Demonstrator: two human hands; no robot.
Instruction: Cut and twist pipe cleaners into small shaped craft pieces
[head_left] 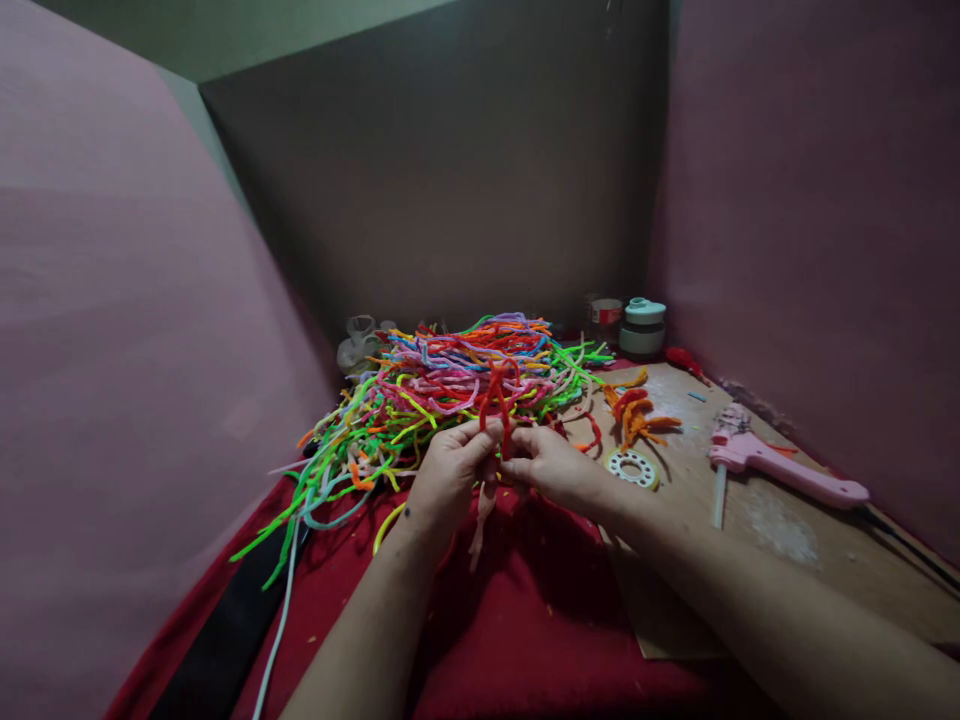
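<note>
A bent red pipe cleaner stands up between my two hands, its upper part looped. My left hand pinches it from the left, thumb and fingers closed. From the right, my right hand grips the same red piece low down, fingers closed. A pale pinkish strand hangs below my left fingers; whether it joins the red piece I cannot tell. Just behind the hands lies a big heap of pipe cleaners in many colours.
A pink glue gun with a clear stick lies on a wooden board at right. Near it are an orange pipe-cleaner shape and a tape roll. A lidded jar stands behind. Red cloth covers the surface; a white cable crosses left.
</note>
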